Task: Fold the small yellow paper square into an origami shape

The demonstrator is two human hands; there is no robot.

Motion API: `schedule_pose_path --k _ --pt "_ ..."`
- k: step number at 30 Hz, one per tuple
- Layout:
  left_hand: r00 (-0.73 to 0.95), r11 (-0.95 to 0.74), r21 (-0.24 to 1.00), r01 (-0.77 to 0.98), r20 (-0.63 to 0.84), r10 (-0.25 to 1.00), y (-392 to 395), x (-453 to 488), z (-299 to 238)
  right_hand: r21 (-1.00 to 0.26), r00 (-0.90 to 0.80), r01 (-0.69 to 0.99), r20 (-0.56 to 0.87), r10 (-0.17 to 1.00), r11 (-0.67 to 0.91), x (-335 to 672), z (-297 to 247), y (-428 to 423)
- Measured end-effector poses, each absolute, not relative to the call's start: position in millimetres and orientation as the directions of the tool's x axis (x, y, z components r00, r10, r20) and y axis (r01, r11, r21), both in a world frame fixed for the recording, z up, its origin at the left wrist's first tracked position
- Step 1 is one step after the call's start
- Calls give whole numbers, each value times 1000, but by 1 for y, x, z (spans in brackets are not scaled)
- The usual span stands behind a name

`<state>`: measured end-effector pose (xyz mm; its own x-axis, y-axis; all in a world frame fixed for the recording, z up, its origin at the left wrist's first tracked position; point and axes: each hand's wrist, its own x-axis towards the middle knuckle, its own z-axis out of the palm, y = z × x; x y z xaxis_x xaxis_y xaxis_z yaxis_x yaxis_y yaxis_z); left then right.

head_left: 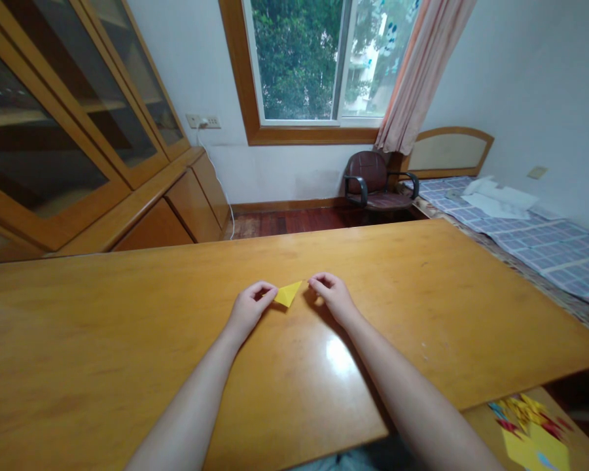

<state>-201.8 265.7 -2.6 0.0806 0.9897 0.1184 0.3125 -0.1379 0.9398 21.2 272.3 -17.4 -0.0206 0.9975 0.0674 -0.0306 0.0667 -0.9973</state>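
Observation:
A small folded piece of yellow paper (287, 295) is held just above the wooden table, its creased, pointed end facing right. My left hand (253, 302) pinches its left end between thumb and fingertips. Close by on the right, my right hand (332, 294) has its thumb and index fingertip pressed together. A narrow gap seems to lie between those fingertips and the paper's tip. Whether the right fingers hold anything is too small to make out.
The wooden table (142, 347) stretches wide before me. At lower right, a lower surface bears yellow paper (537, 448) and several small coloured folded pieces (523, 411). Beyond stand a chair (370, 180), a bed (530, 229) and a glass-door cabinet (78, 118).

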Motion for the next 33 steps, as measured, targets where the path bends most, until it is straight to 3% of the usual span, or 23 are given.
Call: schedule_pose_path --k 6,10,15,26,33 --pt "140 -179 918 353 138 980 264 -199 -3 -991 -173 48 116 978 126 16 -15 267" --pt "183 -211 901 379 150 972 264 -200 -7 -961 -200 179 173 964 210 16 -15 266" --pt "235 -268 865 424 181 955 264 -199 -7 -943 -235 216 201 951 252 16 -14 264" --pt "243 -274 847 455 177 954 264 -199 -5 -930 -236 254 206 949 265 16 -7 262" --pt "144 -185 915 359 141 979 265 -202 -5 -976 -120 134 155 981 171 18 -18 267"
